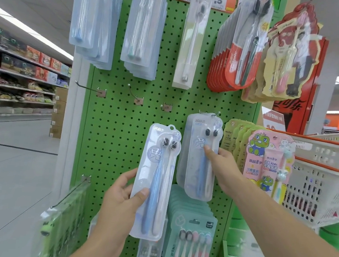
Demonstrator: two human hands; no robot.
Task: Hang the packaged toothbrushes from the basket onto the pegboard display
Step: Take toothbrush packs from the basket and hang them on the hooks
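In the head view, the left hand point(123, 199) is gripping a toothbrush pack point(155, 181) at its lower left edge, thumb across the front and fingers behind, holding it upright in front of the green pegboard point(116, 143), clear of any hook. The right hand point(221, 165) is pinching a second pack point(200, 156), thumb pressing on its front and fingers curling round its right edge; this pack is hanging at its top from a hook point(216, 114) at about 1 o'clock from the first pack. Three bare hooks point(132, 92) are sticking out at 11 o'clock from the held pack. A multi-brush pack point(191, 245) is hanging at 5 o'clock below both. A frog pack point(265, 159) is hanging at 3 o'clock, just beside the right hand. The white basket point(325, 186) is sitting further toward 3 o'clock.
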